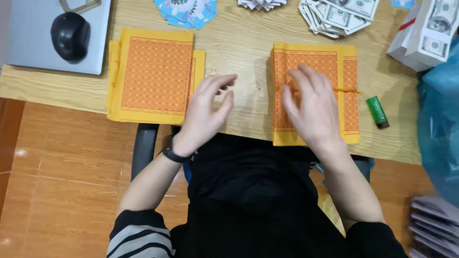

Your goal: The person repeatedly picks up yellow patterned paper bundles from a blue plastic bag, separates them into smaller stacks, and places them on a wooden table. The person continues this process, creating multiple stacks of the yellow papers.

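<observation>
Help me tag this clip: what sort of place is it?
Probably a home or small-shop desk: a wooden table over tiled floor, with a laptop, mouse and stacks of yellow-orange paper.

Open lane down the middle of the table, stacks on both sides

Bare wood (251, 52) runs between the left yellow paper stack (153, 74) and the right yellow paper stack (311, 91); the left hand (205, 112) sits in that gap and the right hand (311, 107) lies over the right stack. A green lighter (377, 112) lies just beside the right stack, a blue bag (440, 129) crowds the right edge, banknote bundles (334, 16) line the far side, and a mouse (70, 36) sits far left.
</observation>
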